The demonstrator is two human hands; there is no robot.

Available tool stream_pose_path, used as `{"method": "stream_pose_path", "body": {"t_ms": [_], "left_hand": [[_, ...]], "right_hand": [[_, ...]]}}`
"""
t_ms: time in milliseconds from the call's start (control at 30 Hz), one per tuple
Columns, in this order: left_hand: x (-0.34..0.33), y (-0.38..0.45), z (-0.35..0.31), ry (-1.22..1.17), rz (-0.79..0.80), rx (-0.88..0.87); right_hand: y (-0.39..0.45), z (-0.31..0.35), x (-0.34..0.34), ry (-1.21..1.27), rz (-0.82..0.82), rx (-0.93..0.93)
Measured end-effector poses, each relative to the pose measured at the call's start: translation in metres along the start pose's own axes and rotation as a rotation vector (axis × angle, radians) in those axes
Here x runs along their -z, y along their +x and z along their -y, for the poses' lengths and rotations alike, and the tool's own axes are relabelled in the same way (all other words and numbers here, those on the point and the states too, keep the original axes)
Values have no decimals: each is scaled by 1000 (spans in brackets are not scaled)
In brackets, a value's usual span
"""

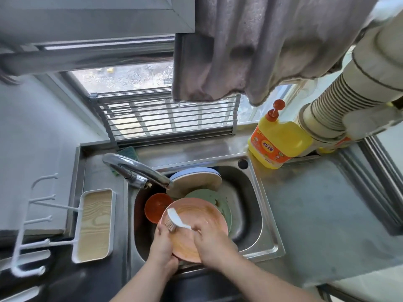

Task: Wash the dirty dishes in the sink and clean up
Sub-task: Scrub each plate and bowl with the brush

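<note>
A pink plate (pixel 197 214) is held tilted over the steel sink (pixel 250 205). My left hand (pixel 162 243) grips its left rim. My right hand (pixel 211 240) holds the handle of a white dish brush (pixel 175 219), whose bristles rest on the plate's left side. Under the plate lies a green plate (pixel 220 201) with food marks. A small red bowl (pixel 156 207) sits at the sink's left, and a blue-rimmed dish (pixel 196 177) leans at the back beneath the faucet (pixel 135 168).
A yellow detergent bottle (pixel 277 140) with a red pump stands on the counter at the back right. A white rack with a wooden tray (pixel 94 225) hangs at the left. A wire drying rack (pixel 165 118) leans against the window. A cloth (pixel 261 46) hangs overhead.
</note>
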State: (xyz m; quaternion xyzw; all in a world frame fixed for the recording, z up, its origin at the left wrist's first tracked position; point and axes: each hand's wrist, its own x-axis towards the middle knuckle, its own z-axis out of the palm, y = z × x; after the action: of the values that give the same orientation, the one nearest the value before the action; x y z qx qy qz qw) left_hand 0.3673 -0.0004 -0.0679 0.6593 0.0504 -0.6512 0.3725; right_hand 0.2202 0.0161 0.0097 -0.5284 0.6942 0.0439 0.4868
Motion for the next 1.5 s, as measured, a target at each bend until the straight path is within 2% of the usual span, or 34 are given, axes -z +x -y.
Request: {"method": "stream_pose_path", "body": {"t_ms": [100,167,233,367,467,567,700,833,900,967,1033,1133,1233,1300,1400,1500], "left_hand": [[-1,4,-6,7,10,14],[2,12,-17,17,-8,-29],[4,17,-25,58,-23,-75],[-2,12,-20,169,-35,-146],[-16,-3,-15,146,23,-104],[-24,-10,-21,104,34,-56],[-12,1,-38,104,-21,-99],[-9,0,-31,90,-74,-127],[-14,-5,-22,69,-62,-119],[-17,-8,-15,15,-68,-54],[-16,-7,-16,-33,-109,-18],[-7,-1,-24,-30,-149,15],[-4,-1,-20,-15,-127,13],[-7,-6,-15,-17,-93,19],[-7,-7,-19,-23,-68,-11],[-3,-3,-28,-7,-51,-10]], "right_hand": [[29,-20,31,-141,-85,-106],[18,-49,42,-181,-57,-168],[-7,-67,37,-108,11,-178],[-21,-31,14,52,120,-64],[7,2,21,38,-35,-20],[24,-24,45,-64,-134,-122],[-9,-75,35,-28,-26,-178],[-29,-38,5,87,80,-17],[-18,-8,1,76,30,55],[-3,-2,10,39,-75,18],[2,-24,23,7,-133,-60],[-27,-47,10,29,-95,-107],[-46,-21,-15,77,2,-42],[-28,-15,-10,40,-38,-5],[-8,-42,22,-4,-125,-74],[-34,-51,15,0,-104,-62]]}}
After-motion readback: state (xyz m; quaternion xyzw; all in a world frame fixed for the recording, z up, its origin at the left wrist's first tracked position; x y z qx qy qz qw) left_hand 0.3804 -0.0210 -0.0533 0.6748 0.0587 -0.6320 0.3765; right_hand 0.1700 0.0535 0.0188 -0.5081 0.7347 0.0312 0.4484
